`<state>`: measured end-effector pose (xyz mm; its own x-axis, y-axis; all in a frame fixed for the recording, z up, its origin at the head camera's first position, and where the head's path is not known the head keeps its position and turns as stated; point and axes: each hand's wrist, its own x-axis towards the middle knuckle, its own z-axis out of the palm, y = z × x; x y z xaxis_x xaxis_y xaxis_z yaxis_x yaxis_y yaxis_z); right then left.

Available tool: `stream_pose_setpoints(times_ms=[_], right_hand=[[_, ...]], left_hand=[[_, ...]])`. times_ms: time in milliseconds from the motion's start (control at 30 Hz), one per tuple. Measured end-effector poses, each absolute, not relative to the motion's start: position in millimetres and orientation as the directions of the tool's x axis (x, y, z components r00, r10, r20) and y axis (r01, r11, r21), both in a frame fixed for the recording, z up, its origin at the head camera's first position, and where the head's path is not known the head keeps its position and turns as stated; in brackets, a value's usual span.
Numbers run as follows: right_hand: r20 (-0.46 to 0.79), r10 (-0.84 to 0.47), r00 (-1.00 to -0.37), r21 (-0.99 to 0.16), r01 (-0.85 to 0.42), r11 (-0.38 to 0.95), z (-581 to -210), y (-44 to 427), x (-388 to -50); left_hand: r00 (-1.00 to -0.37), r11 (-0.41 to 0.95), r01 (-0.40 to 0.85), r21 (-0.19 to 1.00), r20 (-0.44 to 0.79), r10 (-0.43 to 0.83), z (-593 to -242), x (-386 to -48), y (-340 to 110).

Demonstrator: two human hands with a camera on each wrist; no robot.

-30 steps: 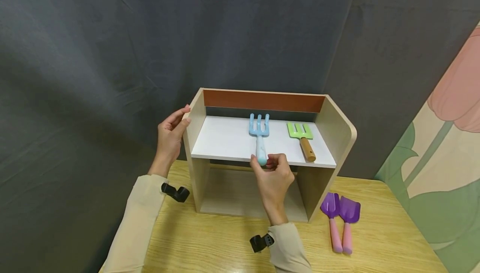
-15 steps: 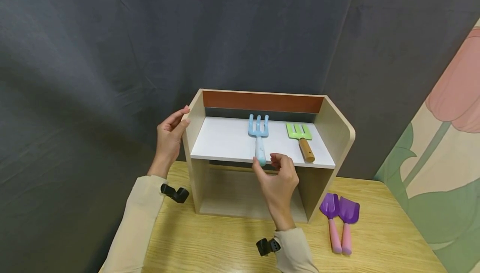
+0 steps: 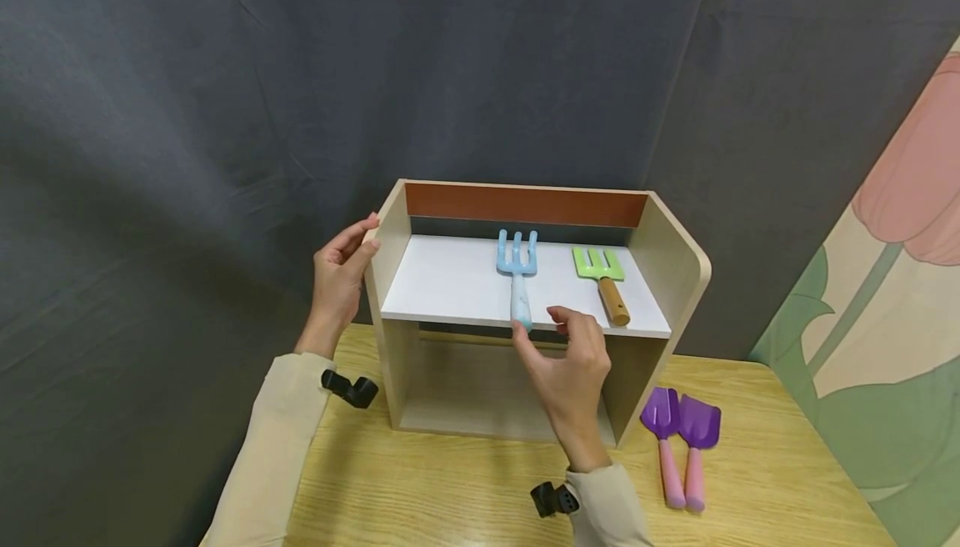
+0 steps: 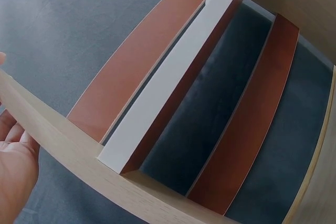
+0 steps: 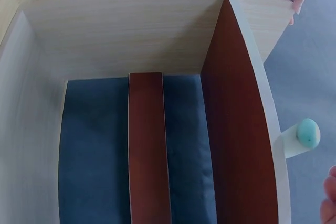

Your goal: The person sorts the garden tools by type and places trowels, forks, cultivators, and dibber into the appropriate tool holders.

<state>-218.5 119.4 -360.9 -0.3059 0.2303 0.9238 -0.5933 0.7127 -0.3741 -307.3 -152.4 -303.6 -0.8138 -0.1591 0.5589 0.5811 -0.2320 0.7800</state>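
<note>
The light-blue three-pronged garden fork [image 3: 517,266] lies flat on the white shelf board [image 3: 450,280] of a pale wooden two-tier unit [image 3: 675,268], its long axis running front to back: tines to the rear, rounded handle end poking just past the front edge. That end points towards the person's right hand [image 3: 573,368], much the nearer one, which sits in front and slightly rightward, thumb and fingers parted around nothing; whether the thumb brushes the handle, I can't tell from here. The left hand [image 3: 337,280], well off to the fork's left, grips the unit's left side panel [image 3: 390,251] at its edge.
</note>
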Motion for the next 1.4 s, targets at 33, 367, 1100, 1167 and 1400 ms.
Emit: stream_pose_setpoints(times_ms=[33, 367, 1100, 1167, 1400], right_hand=[[0.925, 0.220, -0.310, -0.370, -0.595, 0.714, -360, 121, -217], [0.933, 0.150, -0.326, -0.325, -0.587, 0.742, -359, 134, -208], [0.941, 0.110, -0.320, -0.288, -0.586, 0.757, -364, 159, -193], [0.944, 0.111, -0.310, -0.283, -0.592, 0.755, -366, 161, -192], [0.956, 0.114, -0.269, -0.260, -0.609, 0.749, -370, 170, -190]], left_hand=[[-0.813, -0.232, 0.582, 0.780, 0.559, -0.160, -304, -307, -152], [-0.810, -0.235, 0.587, 0.775, 0.563, -0.166, -304, -307, -153], [-0.846, -0.219, 0.533, 0.817, 0.510, -0.158, -301, -304, -152], [-0.844, -0.213, 0.536, 0.817, 0.513, -0.156, -301, -305, -152], [-0.842, -0.205, 0.539, 0.817, 0.515, -0.163, -299, -306, -152]])
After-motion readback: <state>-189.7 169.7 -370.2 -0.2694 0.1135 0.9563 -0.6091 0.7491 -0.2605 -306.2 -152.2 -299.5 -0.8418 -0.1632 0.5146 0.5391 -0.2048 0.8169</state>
